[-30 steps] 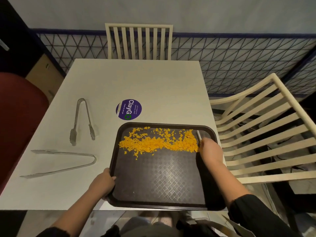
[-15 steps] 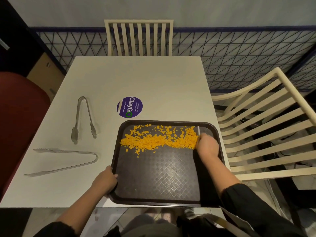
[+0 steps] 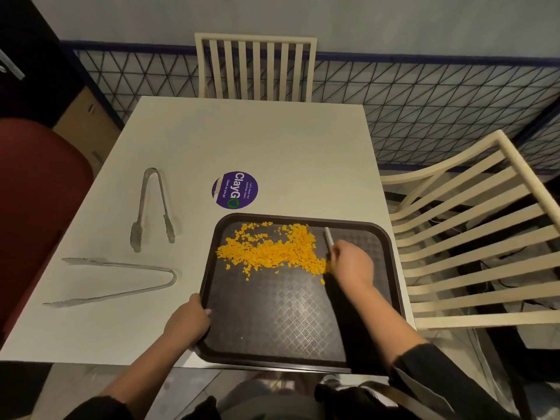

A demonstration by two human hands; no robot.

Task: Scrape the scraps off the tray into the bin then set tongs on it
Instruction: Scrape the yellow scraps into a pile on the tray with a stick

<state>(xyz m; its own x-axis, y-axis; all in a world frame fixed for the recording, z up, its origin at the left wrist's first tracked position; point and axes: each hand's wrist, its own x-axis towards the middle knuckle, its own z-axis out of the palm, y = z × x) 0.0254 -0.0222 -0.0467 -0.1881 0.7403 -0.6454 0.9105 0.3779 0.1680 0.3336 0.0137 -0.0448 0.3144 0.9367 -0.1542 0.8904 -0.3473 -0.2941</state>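
A white bench [image 3: 272,140] carries a round purple sticker [image 3: 235,190] reading "ClayGo" near its middle. At the far side of the bench stands a cream slatted chair [image 3: 255,66], and a second cream slatted chair [image 3: 472,237] sits at the right. A dark red seat [image 3: 36,201] is at the left. Behind, a wall panel [image 3: 439,107] shows a pattern of dark triangles.

Right hand [image 3: 351,262] is covering most of the grey scraper [image 3: 328,237]; only its far tip is showing, so the tool's kind is staying unclear. Left hand [image 3: 189,321] fingers are curling under the tray [image 3: 272,328] rim, out of sight. Tray's near right corner is disappearing beneath the right forearm. Small print on the purple sticker [image 3: 235,190] is reading too fine. Red seat [image 3: 36,207] is running off the left edge.
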